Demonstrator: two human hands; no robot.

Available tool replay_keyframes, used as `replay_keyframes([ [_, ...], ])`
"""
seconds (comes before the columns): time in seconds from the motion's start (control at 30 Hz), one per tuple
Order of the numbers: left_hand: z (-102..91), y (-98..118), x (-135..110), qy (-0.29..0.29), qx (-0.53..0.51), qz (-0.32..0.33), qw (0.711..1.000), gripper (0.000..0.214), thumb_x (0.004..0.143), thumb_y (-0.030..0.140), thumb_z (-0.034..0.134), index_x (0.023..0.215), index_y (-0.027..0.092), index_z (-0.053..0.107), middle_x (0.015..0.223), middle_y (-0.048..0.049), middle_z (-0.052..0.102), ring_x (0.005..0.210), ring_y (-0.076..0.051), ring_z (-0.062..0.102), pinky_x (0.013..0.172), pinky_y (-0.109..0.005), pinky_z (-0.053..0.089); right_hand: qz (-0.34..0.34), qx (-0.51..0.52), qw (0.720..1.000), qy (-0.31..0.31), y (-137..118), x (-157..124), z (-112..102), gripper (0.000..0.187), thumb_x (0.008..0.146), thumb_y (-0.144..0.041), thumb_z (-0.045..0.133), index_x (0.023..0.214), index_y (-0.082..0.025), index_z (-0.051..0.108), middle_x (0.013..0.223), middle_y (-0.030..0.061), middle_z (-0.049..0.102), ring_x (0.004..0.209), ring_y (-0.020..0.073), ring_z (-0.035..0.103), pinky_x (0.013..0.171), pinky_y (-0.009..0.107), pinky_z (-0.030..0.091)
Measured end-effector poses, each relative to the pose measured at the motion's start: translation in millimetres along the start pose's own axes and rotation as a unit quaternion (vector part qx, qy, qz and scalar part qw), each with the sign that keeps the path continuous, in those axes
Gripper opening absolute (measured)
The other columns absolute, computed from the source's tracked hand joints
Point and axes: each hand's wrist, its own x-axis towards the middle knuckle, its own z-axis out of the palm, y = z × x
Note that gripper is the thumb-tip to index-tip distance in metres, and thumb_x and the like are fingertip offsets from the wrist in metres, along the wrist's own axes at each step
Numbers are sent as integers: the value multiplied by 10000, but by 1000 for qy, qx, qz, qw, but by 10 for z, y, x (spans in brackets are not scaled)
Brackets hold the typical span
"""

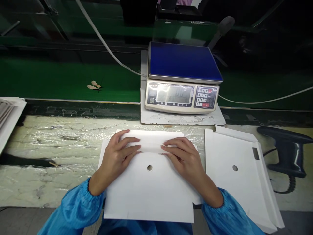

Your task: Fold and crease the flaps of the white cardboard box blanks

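A white cardboard sheet (149, 192) with a small round hole lies in front of me, its near edge reaching past the table's edge. Across its far part runs a crease, with a white flap (151, 140) beyond it. My left hand (119, 151) grips the flap at the left of the crease, fingers bent and pointing inward. Mirroring it on the right, my right hand (184, 155) holds the same crease with curled fingers. More white cardboard shows from underneath at both sides.
A digital scale (182, 96) with a blue plate (183, 62) stands beyond the sheet. To the right lie a folded-edge white cardboard piece (230, 189) and a dark handheld device (286, 150) with a coiled cord. White board (14, 114) sits far left; paper scraps (94, 85) lie on the green surface.
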Motion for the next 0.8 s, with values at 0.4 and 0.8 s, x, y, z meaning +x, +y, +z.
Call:
replay_keyframes([
  [0.4, -81, -86, 51, -54, -53, -26, 997, 134, 1029, 304, 737, 1117, 289, 837, 1215, 7, 816, 1301, -272, 653, 1083, -494, 516, -8, 47, 995, -85, 133, -16, -169, 267, 1024, -180, 717, 1272, -269, 758, 1265, 45, 755, 1144, 233, 629, 947, 460, 554],
  [0.8, -29, -117, 56, -45, -81, -86, 992, 134, 1035, 321, 724, 1035, 340, 857, 1114, 64, 843, 1242, -266, 675, 1048, -492, 509, 34, 97, 994, -26, 181, 25, -131, 108, 1015, -200, 730, 1052, -258, 813, 1106, 43, 782, 1025, 214, 694, 874, 415, 575],
])
